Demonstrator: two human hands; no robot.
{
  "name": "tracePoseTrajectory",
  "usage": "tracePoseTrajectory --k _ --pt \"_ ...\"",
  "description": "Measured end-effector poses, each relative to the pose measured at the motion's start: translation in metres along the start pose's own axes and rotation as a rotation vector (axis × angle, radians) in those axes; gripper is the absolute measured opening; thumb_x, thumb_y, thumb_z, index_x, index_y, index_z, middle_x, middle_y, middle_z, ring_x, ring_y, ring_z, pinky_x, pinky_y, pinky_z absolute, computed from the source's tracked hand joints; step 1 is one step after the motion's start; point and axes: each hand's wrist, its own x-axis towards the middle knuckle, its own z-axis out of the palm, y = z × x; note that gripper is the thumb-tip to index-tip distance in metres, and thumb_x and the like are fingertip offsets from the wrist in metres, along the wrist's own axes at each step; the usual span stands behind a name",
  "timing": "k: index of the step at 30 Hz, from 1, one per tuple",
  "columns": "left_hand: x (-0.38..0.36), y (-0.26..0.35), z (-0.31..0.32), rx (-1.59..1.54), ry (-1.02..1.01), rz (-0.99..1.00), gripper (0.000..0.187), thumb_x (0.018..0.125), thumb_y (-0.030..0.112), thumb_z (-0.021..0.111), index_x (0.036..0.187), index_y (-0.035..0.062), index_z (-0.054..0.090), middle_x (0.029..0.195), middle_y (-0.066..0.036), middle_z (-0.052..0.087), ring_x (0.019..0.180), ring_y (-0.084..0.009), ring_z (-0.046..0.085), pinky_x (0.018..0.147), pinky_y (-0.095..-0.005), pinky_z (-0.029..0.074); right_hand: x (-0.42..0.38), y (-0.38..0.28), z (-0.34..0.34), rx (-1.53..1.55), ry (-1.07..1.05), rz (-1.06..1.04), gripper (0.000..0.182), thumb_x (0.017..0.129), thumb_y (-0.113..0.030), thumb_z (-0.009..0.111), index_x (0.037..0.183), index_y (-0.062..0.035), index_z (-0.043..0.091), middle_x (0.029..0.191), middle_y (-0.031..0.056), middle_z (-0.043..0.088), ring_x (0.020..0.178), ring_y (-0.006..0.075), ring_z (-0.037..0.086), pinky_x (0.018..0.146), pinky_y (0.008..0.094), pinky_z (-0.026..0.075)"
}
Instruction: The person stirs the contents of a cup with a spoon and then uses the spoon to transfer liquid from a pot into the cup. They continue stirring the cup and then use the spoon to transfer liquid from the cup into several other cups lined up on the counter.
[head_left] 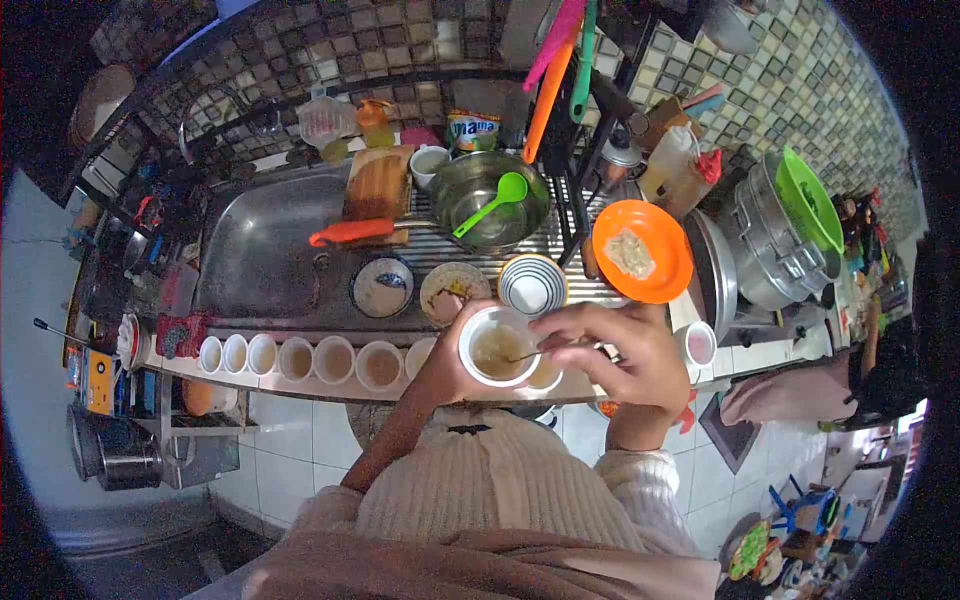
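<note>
My left hand [450,362] is wrapped around a white cup [468,352], holding it above the counter's front edge. Inside is a pale yellowish liquid [492,350]. Pinched in my right hand [625,355] is the thin handle of a spoon [530,355]; its bowl end is dipped in the cup, hidden by the liquid. Along the counter edge to the left stands a row of several similar cups [334,360], some with light brown contents. Another cup [546,376] is partly covered by the held one. Just behind my hands sit a striped bowl [515,270] and a patterned bowl [437,278].
A metal sink [270,250] lies at the left. Behind are a steel pan [455,190] with a green ladle [510,188], and a cutting board [375,183]. At the right are an orange plate [665,225], a pinkish cup [697,345] and a large steamer pot [770,240].
</note>
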Motion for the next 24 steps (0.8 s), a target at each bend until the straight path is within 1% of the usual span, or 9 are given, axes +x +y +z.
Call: tracePoseTrajectory --k 1,4,9,12,15,16,20,22,24 --pt "0.002 0.002 -0.001 0.002 0.003 0.004 0.077 0.053 0.011 0.082 0.115 0.0043 0.036 0.108 -0.008 0.050 0.102 -0.0160 0.049 0.088 -0.0307 0.040 0.000 0.001 -0.002 -0.002 -0.001 -0.005 0.019 0.077 -0.014 0.058 0.095 -0.0082 0.059 0.073 0.0089 0.062 0.060 0.0227 0.062 0.052 0.0304 0.047" --pt "0.007 0.001 0.001 0.057 -0.001 0.035 0.079 0.051 0.011 0.083 0.115 0.0043 0.037 0.108 -0.008 0.049 0.102 -0.0155 0.049 0.088 -0.0302 0.040 -0.001 0.002 -0.010 -0.023 0.045 0.153 0.022 0.076 -0.011 0.061 0.097 -0.0054 0.059 0.071 0.0086 0.063 0.059 0.0172 0.063 0.052 0.0265 0.048" --pt "0.014 -0.006 0.001 -0.077 -0.050 -0.020 0.077 0.051 0.011 0.083 0.113 0.0037 0.038 0.108 -0.008 0.049 0.102 -0.0162 0.049 0.087 -0.0307 0.039 0.000 0.009 -0.016 0.054 0.011 0.101 0.019 0.078 -0.011 0.059 0.096 -0.0042 0.060 0.076 0.0090 0.064 0.065 0.0184 0.064 0.057 0.0266 0.049" --pt "0.019 0.001 -0.002 -0.044 -0.063 -0.012 0.077 0.052 0.013 0.082 0.114 0.0035 0.038 0.107 -0.008 0.050 0.101 -0.0160 0.049 0.088 -0.0309 0.039 0.002 0.014 -0.022 0.106 -0.014 0.203 0.014 0.078 -0.011 0.059 0.088 -0.0023 0.062 0.079 0.0090 0.064 0.067 0.0199 0.064 0.060 0.0283 0.049" --pt "0.022 0.003 -0.006 0.062 -0.058 0.012 0.077 0.052 0.013 0.083 0.114 0.0037 0.038 0.107 -0.008 0.050 0.102 -0.0166 0.049 0.088 -0.0313 0.039 0.002 0.025 -0.024 0.018 0.013 0.090 0.013 0.077 -0.011 0.060 0.085 -0.0018 0.062 0.078 0.0084 0.064 0.068 0.0206 0.063 0.061 0.0279 0.048" --pt "0.021 -0.002 -0.005 0.062 -0.030 -0.018 0.077 0.049 0.016 0.083 0.111 0.0040 0.038 0.104 -0.008 0.050 0.100 -0.0183 0.050 0.089 -0.0320 0.038 0.001 0.024 -0.023 0.011 0.053 0.142 0.011 0.077 -0.012 0.060 0.082 -0.0017 0.062 0.077 0.0080 0.063 0.069 0.0207 0.062 0.062 0.0268 0.048" --pt "0.022 -0.004 -0.005 0.033 -0.029 -0.021 0.078 0.051 0.015 0.083 0.114 0.0038 0.038 0.107 -0.009 0.050 0.102 -0.0183 0.050 0.089 -0.0321 0.039 0.011 0.020 -0.020 0.025 0.109 0.233 0.010 0.076 -0.012 0.061 0.080 -0.0023 0.062 0.076 0.0084 0.063 0.069 0.0204 0.062 0.061 0.0264 0.048" --pt "0.022 -0.001 -0.006 0.099 -0.015 -0.029 0.077 0.051 0.015 0.083 0.113 0.0039 0.039 0.107 -0.009 0.049 0.102 -0.0185 0.049 0.089 -0.0321 0.038 0.018 0.019 -0.015 -0.042 0.106 -0.003 0.010 0.077 -0.013 0.059 0.080 -0.0040 0.061 0.075 0.0074 0.062 0.065 0.0219 0.061 0.057 0.0285 0.048" --pt "0.020 -0.006 -0.007 0.077 -0.006 -0.054 0.076 0.052 0.015 0.083 0.113 0.0038 0.039 0.107 -0.009 0.049 0.102 -0.0187 0.049 0.089 -0.0322 0.038 0.020 0.022 -0.012 -0.114 0.054 -0.019 0.009 0.077 -0.014 0.058 0.081 -0.0051 0.060 0.074 0.0067 0.061 0.063 0.0229 0.060 0.055 0.0300 0.047"
